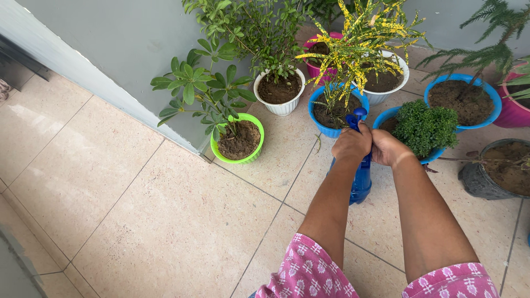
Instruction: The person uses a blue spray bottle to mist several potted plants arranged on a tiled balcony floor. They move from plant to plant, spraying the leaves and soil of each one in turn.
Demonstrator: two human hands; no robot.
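The blue spray bottle is held upright above the tiled floor, in front of a group of potted plants. Its blue nozzle head sticks up above the two hands. The left hand is closed around the upper part of the bottle, with the fingers wrapped tight. The right hand is also closed on the bottle top from the other side, and it touches the left hand. Both arms come from pink patterned sleeves.

Just behind the nozzle stands a blue pot with a yellow-green leafy plant. Beside the right hand there is another blue pot with a small dense green bush. More to the left stand a white pot and a bright green pot, close to the grey wall. At the right there are a larger blue pot, a pink pot and a dark grey pot.
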